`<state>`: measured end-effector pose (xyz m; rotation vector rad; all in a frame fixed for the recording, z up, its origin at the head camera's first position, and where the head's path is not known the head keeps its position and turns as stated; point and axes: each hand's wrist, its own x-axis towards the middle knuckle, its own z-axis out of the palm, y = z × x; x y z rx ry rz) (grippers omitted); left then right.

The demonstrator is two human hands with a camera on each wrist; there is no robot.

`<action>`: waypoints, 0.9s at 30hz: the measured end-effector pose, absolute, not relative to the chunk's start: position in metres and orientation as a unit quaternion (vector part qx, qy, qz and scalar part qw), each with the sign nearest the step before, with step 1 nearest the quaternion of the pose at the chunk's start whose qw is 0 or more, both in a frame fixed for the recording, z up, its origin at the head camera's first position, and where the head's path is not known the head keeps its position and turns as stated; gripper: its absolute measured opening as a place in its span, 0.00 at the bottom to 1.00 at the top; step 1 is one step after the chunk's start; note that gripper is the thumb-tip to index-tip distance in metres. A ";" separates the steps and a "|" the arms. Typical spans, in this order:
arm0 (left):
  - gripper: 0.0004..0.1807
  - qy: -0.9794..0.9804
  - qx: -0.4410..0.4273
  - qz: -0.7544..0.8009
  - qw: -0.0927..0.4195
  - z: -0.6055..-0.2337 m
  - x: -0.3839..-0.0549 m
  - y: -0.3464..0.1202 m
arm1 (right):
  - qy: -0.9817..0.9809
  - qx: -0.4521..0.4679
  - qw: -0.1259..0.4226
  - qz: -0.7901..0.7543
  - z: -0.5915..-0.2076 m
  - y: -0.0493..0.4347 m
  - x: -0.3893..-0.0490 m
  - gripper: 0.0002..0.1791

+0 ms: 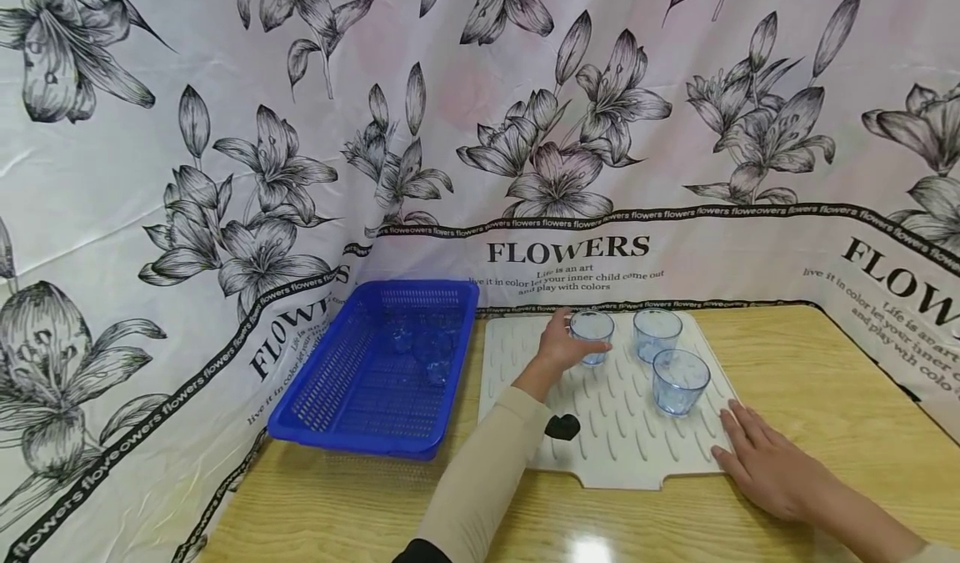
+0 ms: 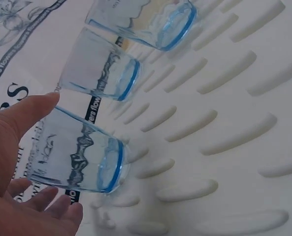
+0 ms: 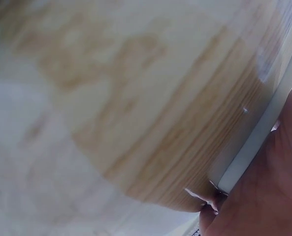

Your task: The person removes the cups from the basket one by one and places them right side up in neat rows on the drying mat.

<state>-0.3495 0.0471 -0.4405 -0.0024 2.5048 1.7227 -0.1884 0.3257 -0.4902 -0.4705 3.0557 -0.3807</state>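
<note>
Three clear blue-tinted glasses stand upright on a white ridged board. My left hand (image 1: 561, 344) is around the left glass (image 1: 592, 329), thumb across its front and the other fingers at its left side. In the left wrist view, the thumb tip is right at the rim of this glass (image 2: 79, 152), and the loosely spread fingers (image 2: 62, 204) lie along its opposite side. The back right glass (image 1: 657, 334) and the front right glass (image 1: 680, 384) stand apart from my hands. My right hand (image 1: 772, 461) rests at the right edge of the board (image 1: 622, 454), fingers extended.
Left of the board is a blue plastic basket (image 1: 337, 413) with several glasses (image 1: 431, 348) inside, partly blurred. A black heart-shaped patch (image 1: 562, 427) shows beside my left sleeve. The wooden table (image 1: 787, 354) meets a flower-printed curtain (image 1: 420, 263) behind and to the left.
</note>
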 end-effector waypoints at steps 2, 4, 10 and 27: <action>0.55 0.831 0.011 0.555 0.046 -0.439 -0.349 0.046 | 0.981 -0.150 0.016 -0.123 -0.490 0.326 -0.188 0.39; 0.55 0.840 0.024 0.540 0.039 -0.436 -0.349 0.044 | 0.981 -0.150 0.017 -0.122 -0.491 0.326 -0.188 0.39; 0.52 0.856 0.059 0.512 0.024 -0.423 -0.349 0.039 | 0.981 -0.151 0.021 -0.120 -0.493 0.328 -0.189 0.39; 0.38 0.892 0.101 0.436 0.068 -0.380 -0.326 0.010 | 0.979 -0.161 0.021 -0.126 -0.489 0.330 -0.194 0.38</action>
